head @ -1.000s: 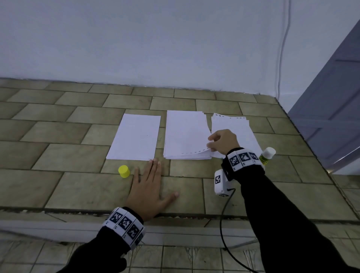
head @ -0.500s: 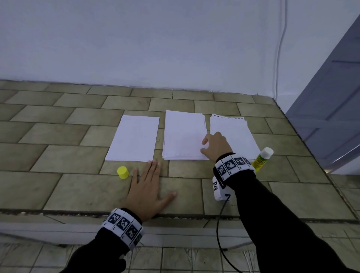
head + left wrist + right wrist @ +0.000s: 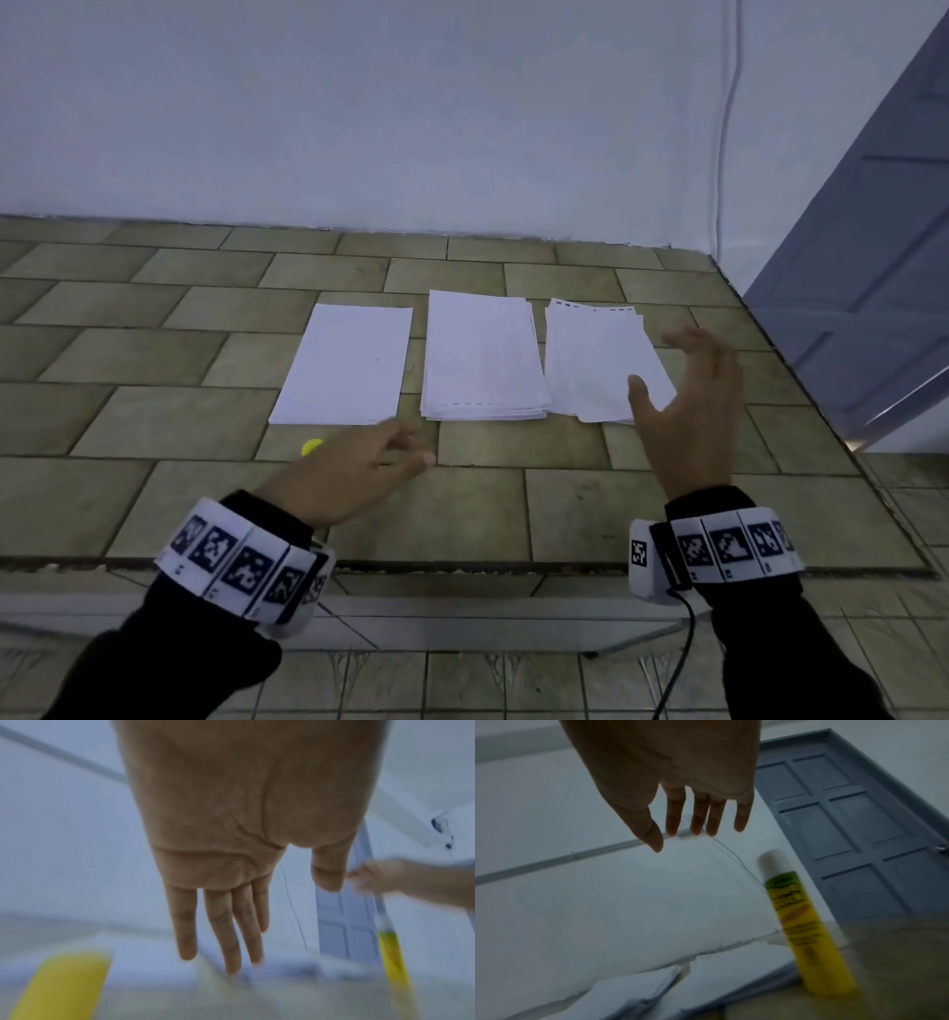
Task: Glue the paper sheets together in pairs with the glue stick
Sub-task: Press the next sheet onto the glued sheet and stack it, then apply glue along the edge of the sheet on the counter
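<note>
Three lots of white paper lie side by side on the tiled ledge: a flat sheet (image 3: 345, 365) on the left, a stack (image 3: 482, 360) in the middle, and a stack with perforated edges (image 3: 595, 354) on the right. My right hand (image 3: 688, 390) hovers open above the right stack's near corner, holding nothing. The yellow-green glue stick (image 3: 805, 925) stands upright with its white tip bare, just right of that hand; the hand hides it in the head view. My left hand (image 3: 369, 457) is raised with straight fingers near the yellow cap (image 3: 311, 446).
A white wall (image 3: 411, 128) closes the back of the ledge. A grey panelled door (image 3: 873, 288) stands at the right. The ledge's front edge (image 3: 462, 568) drops to a lower tiled floor, and a black cable (image 3: 683, 663) hangs from my right wrist.
My right hand has let go of the sheets in the middle stack, lifted and swung right over the right stack. My left hand has come up off the tiles.
</note>
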`<move>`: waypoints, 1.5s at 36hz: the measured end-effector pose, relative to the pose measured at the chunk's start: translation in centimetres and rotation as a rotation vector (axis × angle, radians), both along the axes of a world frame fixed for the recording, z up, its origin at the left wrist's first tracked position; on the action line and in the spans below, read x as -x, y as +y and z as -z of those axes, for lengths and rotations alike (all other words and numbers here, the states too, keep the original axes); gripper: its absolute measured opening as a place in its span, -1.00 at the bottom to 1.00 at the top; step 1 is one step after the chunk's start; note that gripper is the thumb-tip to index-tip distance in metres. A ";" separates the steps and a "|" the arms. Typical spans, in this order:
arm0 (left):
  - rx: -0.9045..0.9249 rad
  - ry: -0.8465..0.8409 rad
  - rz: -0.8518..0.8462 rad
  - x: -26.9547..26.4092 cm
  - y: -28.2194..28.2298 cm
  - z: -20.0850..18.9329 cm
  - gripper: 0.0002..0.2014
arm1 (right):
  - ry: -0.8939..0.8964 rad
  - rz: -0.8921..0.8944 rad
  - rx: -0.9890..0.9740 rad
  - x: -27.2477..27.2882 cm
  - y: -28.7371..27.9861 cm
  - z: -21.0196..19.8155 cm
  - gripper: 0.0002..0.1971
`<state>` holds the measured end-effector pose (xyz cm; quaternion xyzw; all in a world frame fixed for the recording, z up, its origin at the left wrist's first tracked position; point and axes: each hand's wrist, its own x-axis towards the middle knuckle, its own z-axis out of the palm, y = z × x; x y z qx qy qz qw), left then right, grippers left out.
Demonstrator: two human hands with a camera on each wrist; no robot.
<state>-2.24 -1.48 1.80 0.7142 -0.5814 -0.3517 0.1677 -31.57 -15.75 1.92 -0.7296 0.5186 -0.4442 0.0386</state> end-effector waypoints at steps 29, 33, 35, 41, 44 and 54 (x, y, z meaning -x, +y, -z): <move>-0.099 -0.706 -0.183 -6.2 -7.7 3.4 -0.55 | -0.146 0.111 -0.567 2.9 -1.5 3.3 -0.67; -0.047 -0.625 -0.219 -6.4 -7.7 3.1 -0.62 | -0.144 0.103 -0.564 2.9 -1.6 3.3 -0.66; 0.004 -0.538 -0.260 -6.8 -7.5 2.7 -0.58 | -0.144 0.099 -0.564 2.9 -1.6 3.4 -0.66; 0.157 -0.335 -0.420 -7.7 -6.8 0.3 -0.51 | -0.142 0.095 -0.555 2.9 -1.7 3.5 -0.67; 0.254 -0.263 -0.488 -7.8 -6.5 -1.2 -0.55 | -0.148 0.083 -0.553 2.9 -1.8 3.6 -0.67; 0.465 -0.062 -0.092 -2.7 -3.9 -3.4 -0.65 | -0.112 0.040 -0.570 2.9 -1.7 3.4 -0.58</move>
